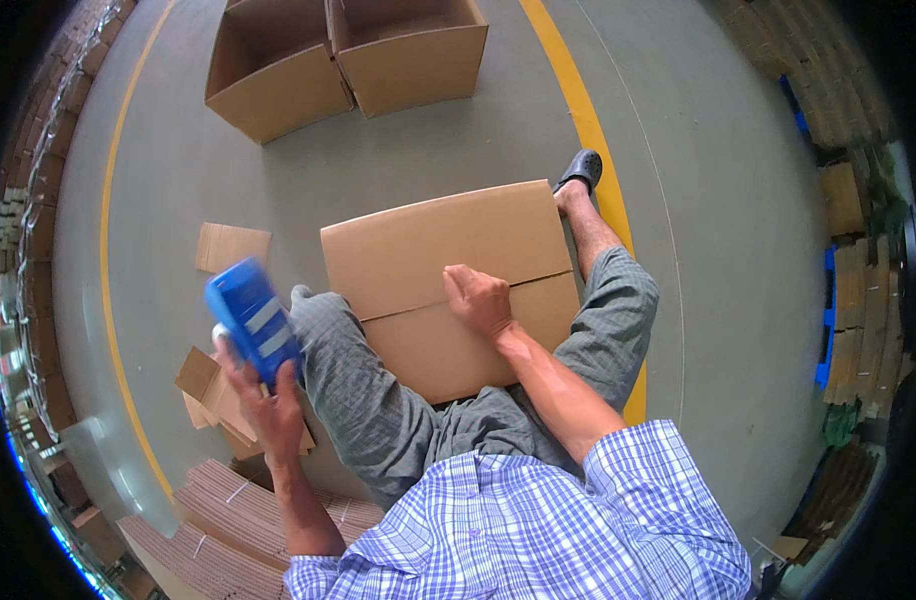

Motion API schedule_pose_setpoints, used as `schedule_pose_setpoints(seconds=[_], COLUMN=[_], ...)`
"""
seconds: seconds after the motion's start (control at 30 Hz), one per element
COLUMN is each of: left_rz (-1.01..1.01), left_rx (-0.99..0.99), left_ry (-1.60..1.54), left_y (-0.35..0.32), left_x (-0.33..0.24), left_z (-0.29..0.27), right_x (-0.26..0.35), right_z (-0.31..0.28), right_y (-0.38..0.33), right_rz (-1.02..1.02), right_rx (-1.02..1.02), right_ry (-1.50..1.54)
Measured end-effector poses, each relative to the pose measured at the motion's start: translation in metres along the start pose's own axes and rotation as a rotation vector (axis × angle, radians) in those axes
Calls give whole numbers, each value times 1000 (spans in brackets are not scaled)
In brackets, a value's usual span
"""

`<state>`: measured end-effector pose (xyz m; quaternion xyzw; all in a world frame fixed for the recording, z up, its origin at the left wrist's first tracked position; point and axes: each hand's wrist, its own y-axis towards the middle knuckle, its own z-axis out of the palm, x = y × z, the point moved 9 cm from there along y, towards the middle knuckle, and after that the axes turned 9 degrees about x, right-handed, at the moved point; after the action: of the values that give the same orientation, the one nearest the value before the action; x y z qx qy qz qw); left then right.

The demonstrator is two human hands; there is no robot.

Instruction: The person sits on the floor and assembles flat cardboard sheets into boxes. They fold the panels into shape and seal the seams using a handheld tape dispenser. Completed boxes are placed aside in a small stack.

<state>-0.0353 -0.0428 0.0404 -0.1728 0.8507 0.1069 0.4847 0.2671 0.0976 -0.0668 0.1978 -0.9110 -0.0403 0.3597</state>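
The fingers (456,282) of the right hand (478,300) curl loosely, grasping nothing, and press on the centre seam of a closed, flat-topped brown corrugated cardboard box (448,285) that sits on the smooth grey concrete floor (718,300) between the person's knees. The left hand (268,400) is clenched around a blue plastic tape dispenser (250,318) held up to the left of the box. Two open cardboard boxes (343,60) stand well beyond, and flat ribbed cardboard sheets (228,530) lie stacked at lower left.
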Motion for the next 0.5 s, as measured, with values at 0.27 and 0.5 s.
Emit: schedule_pose_setpoints(seconds=[0.27,0.5], left_rz=[193,451], left_rx=[406,324], left_ry=[423,387], left_y=[5,24], left_x=[-54,-81], left_z=[205,175], right_x=[-30,-31], right_z=[-11,-10], right_y=[-10,-2], right_rz=[298,286], right_rx=[-127,-110], right_ry=[330,259])
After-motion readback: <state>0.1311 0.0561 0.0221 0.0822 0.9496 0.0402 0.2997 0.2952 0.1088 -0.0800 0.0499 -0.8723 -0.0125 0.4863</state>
